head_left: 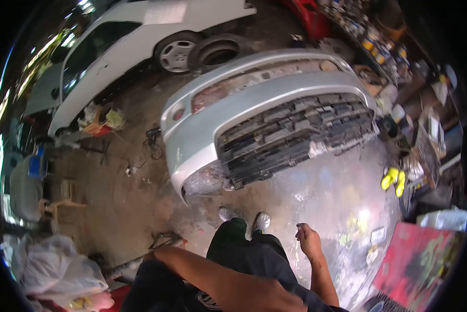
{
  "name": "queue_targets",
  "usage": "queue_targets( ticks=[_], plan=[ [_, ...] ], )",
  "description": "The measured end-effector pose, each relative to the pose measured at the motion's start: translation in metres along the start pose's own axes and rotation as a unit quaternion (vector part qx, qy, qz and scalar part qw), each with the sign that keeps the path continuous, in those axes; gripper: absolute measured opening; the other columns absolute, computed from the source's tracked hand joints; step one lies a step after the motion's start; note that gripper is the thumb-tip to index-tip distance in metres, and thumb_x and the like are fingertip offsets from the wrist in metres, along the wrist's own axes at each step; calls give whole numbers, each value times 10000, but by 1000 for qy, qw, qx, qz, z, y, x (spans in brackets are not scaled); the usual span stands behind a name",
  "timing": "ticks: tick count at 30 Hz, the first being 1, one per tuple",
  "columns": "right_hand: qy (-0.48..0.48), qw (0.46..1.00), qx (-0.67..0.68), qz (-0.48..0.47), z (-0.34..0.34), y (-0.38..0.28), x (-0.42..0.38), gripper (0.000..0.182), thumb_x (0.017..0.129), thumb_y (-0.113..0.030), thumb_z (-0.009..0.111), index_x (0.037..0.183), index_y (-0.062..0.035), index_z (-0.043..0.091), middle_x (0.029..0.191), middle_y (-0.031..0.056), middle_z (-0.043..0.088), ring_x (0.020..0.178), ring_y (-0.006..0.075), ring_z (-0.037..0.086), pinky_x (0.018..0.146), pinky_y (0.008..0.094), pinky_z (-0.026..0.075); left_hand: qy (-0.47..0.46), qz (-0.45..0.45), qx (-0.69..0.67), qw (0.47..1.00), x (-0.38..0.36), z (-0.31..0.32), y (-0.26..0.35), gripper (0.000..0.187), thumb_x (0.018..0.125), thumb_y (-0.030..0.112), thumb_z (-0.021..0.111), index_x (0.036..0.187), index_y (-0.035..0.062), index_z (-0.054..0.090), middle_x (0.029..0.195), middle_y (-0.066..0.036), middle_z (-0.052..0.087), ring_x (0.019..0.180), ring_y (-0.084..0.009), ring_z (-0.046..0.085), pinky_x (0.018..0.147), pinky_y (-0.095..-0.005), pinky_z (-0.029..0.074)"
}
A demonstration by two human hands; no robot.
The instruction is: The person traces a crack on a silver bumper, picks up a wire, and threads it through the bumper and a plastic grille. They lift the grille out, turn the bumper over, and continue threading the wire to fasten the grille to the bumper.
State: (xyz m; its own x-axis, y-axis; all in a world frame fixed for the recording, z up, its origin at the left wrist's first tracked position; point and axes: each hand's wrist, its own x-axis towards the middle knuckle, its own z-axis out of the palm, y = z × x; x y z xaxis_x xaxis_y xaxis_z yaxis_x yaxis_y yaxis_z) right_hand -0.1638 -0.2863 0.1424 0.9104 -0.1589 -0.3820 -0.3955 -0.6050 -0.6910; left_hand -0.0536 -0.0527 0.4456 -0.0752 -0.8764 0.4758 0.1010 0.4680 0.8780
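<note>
The silver bumper point(192, 136) lies ahead of both hands, its long axis crossways, beyond the shoes on the floor point(119, 192). The right hand point(309, 240), apart from the left and nearer its lower edge, has curled fingers; any held item is unclear. The left hand point(283, 297) is against the torso, grip unclear.

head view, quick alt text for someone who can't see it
A silver car bumper with a black grille sits before a standing person on a stained floor; their right hand is lowered, fingers curled, and their left arm crosses the body. Beyond are a white car and loose tire.
</note>
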Motion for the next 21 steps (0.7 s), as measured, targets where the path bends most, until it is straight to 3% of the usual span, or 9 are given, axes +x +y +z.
queue_targets(
  ticks=[1, 5, 10, 12, 13, 14, 15, 16, 21],
  plan=[
    [-4, 1000, -7, 0, 3, 2, -2, 218, 1030, -220, 519, 1099, -48, 636, 773, 137, 712, 731, 329, 707, 679, 428, 542, 82, 32, -44, 995, -8, 5, -18, 289, 1001, 298, 590, 974, 12, 619, 952, -166, 637, 869, -361, 652, 747, -431, 539],
    [-30, 999, 4, 27, 20, 28, -7, 222, 1028, -218, 509, 1140, -65, 625, 786, 126, 717, 733, 320, 710, 687, 424, 547, 131, 170, -257, 942, -26, -5, -79, 528, 1049, 464, 455, 1009, -21, 660, 1029, -221, 688, 873, -387, 697, 754, -447, 569],
    [-75, 976, 114, 169, 50, 68, 2, 275, 1024, -197, 485, 1235, -82, 619, 810, 116, 730, 701, 244, 729, 691, 392, 564, 108, 134, -317, 933, -33, 6, -86, 547, 1040, 490, 452, 1050, -21, 648, 1071, -221, 675, 933, -386, 671, 799, -447, 546],
    [-58, 978, 103, 170, 71, 112, 6, 317, 988, -141, 491, 1269, -65, 615, 835, 139, 728, 726, 257, 727, 699, 378, 565, 112, 130, -341, 924, -32, 14, -85, 556, 1036, 501, 451, 1066, -21, 643, 1087, -220, 670, 956, -385, 660, 817, -447, 538],
    [-43, 996, 36, 64, 84, 150, 4, 352, 957, -118, 506, 1288, -52, 605, 875, 152, 729, 738, 275, 723, 707, 374, 565, 120, 135, -353, 918, -29, 19, -83, 561, 1034, 506, 451, 1074, -20, 640, 1095, -220, 667, 968, -385, 655, 826, -447, 533],
    [-72, 982, 108, 140, 77, 143, 7, 387, 938, -128, 521, 1311, -52, 595, 904, 150, 733, 726, 267, 718, 672, 367, 564, 134, 141, -368, 909, -25, 25, -81, 566, 1032, 511, 451, 1082, -20, 638, 1104, -220, 665, 980, -385, 650, 835, -447, 529],
    [-57, 985, 100, 124, 82, 157, 9, 371, 987, -178, 502, 1325, -48, 585, 878, 147, 728, 689, 224, 708, 618, 342, 558, 148, 145, -380, 901, -22, 31, -79, 571, 1030, 516, 450, 1090, -20, 635, 1112, -220, 662, 992, -384, 645, 844, -448, 524],
    [-65, 947, 148, 277, 65, 114, 16, 362, 1032, -231, 482, 1326, -46, 585, 850, 148, 714, 664, 203, 704, 580, 317, 550, 152, 147, -387, 898, -18, 35, -78, 576, 1028, 522, 450, 1098, -20, 633, 1120, -220, 660, 1003, -384, 639, 852, -448, 520],
    [9, 873, 284, 396, 86, 181, 9, 444, 1039, -402, 501, 1371, -110, 535, 789, 151, 677, 594, 229, 675, 508, 350, 562, 137, 156, -402, 892, -8, 49, -78, 605, 1018, 548, 447, 1139, -20, 620, 1161, -219, 647, 1062, -383, 613, 897, -448, 498]
  ],
)
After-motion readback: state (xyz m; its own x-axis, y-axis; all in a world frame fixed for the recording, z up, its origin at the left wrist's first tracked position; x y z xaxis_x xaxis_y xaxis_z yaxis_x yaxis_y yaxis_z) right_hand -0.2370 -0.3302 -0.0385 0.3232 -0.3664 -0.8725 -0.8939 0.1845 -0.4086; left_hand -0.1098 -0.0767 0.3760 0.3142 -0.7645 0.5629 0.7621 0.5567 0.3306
